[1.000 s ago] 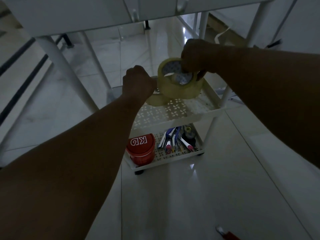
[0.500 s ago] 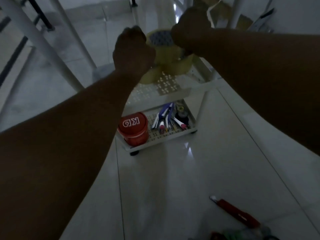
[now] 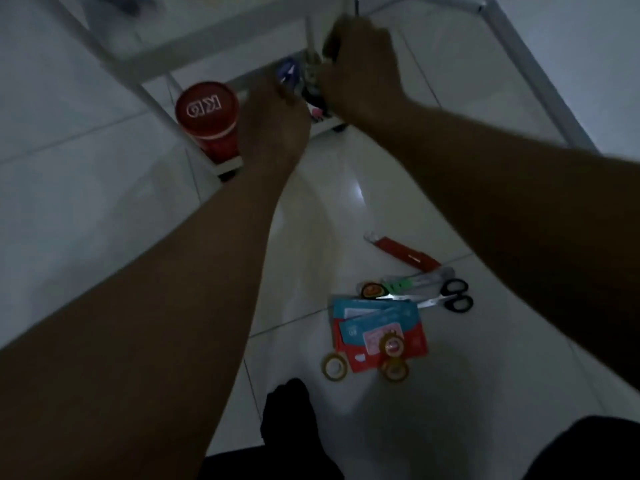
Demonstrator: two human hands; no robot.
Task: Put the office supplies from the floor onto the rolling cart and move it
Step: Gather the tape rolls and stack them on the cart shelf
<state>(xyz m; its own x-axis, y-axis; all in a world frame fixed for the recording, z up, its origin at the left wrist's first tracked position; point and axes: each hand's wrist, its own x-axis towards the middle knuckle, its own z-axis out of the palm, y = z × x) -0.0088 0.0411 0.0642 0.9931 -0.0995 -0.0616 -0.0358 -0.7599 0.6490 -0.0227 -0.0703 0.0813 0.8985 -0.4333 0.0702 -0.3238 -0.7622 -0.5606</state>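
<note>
White tile floor (image 3: 104, 209) now fills most of the view; camera has tipped down vs. 0.5 s ago, so the rolling cart (image 3: 228, 166) sits at the top of frame and its upper shelf w/ the big tape roll is out of sight. Both hands have dropped to the cart's bottom tier. Left hand (image 3: 277, 129) is just right of the red KD tub (image 3: 207, 114), fingers curled, back of hand to camera; can't tell if it grips anything. Right hand (image 3: 360, 67) is beyond & to the right of the left one, knuckles bent around something dark at the cart's post; blurred, so can't tell what, or whether it's really gripped. Pens/markers (image 3: 289, 72) show between the two hands.

Below the right forearm, well apart from both hands, more supplies have come into view on the floor: red utility knife (image 3: 403, 252), black-handled scissors (image 3: 446, 299), a stack of red & blue packets (image 3: 379, 329), small tape rolls (image 3: 334, 367) beside and on the stack. At 0.5 s ago only the knife & a sliver of the pile showed.
</note>
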